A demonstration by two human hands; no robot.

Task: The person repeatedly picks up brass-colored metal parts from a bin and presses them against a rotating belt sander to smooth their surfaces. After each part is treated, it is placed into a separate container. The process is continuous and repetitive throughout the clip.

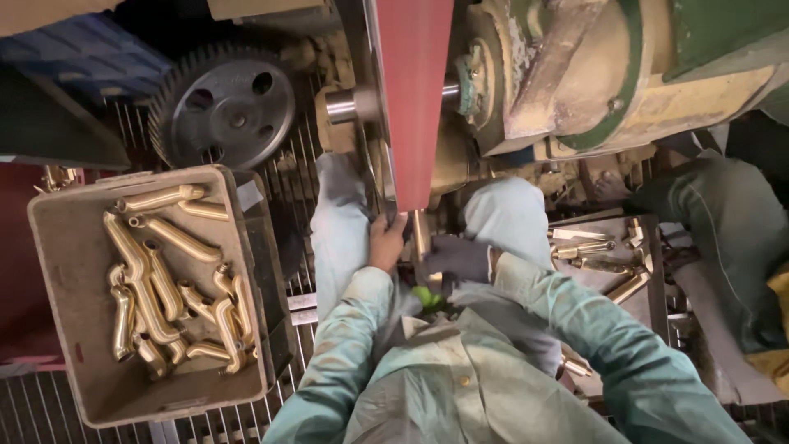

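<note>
Holding brass piece (420, 234) at red belt (413, 99) | grey crate (62, 271): brass spouts (156, 288)

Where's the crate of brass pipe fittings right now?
In the head view, the grey crate of brass fittings sits on the person's left, on the metal grating, just below the large dark gear wheel.

Pale green buttoned shirt, long sleeves; dark glove on right hand (460, 256).
</note>
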